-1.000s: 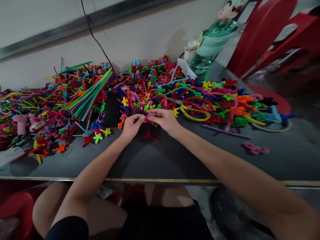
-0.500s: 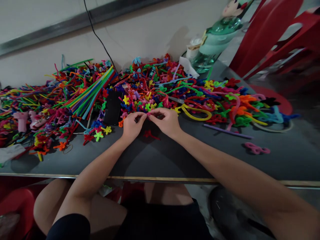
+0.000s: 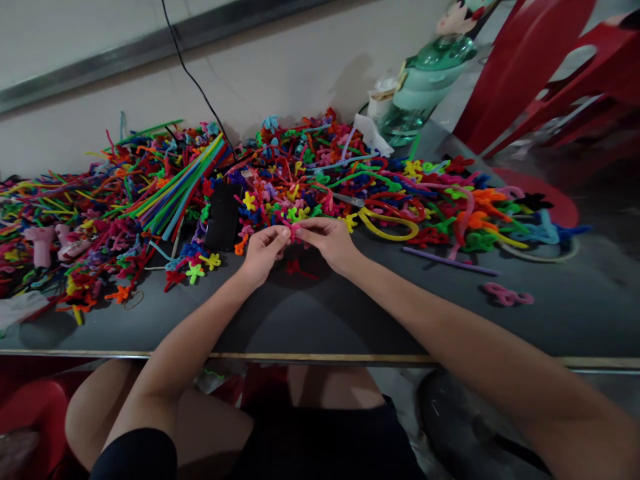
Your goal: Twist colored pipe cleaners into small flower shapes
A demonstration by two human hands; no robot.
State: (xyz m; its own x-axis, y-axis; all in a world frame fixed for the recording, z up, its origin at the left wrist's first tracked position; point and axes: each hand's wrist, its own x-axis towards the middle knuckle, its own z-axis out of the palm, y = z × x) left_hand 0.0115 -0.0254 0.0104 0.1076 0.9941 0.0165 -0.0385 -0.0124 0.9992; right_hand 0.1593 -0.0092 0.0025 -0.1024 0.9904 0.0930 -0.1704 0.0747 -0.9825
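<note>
Left hand [image 3: 261, 252] and right hand [image 3: 327, 240] pinching a small pink pipe-cleaner piece [image 3: 295, 231] between fingertips, just before the pipe-cleaner heap [image 3: 280, 180], over grey tabletop [image 3: 310, 320], yellow-handled scissors [image 3: 387, 223] right of the hands, no legible writing

Fuzzy pink pipe cleaner [image 3: 295, 231] pinched between the left hand [image 3: 263, 250] and right hand [image 3: 327, 240], soft chenille nap, matt all over. Under it the table [image 3: 320, 313] shows a dark, smooth, dull sheet top with a pale wood-coloured strip along the near edge. The heap of pipe cleaners [image 3: 280, 183] behind reads as the same plushy fibre, no shine. A black phone [image 3: 223, 217] lies among them, slick and glossy. Yellow scissor handles [image 3: 390, 225] look like smooth plastic, blades metallic grey. The green bottle [image 3: 425, 80] is clear, shiny plastic. Red chairs [image 3: 540, 60] gleam, hard moulded plastic. Wall [image 3: 280, 73] flat and matt.
</note>
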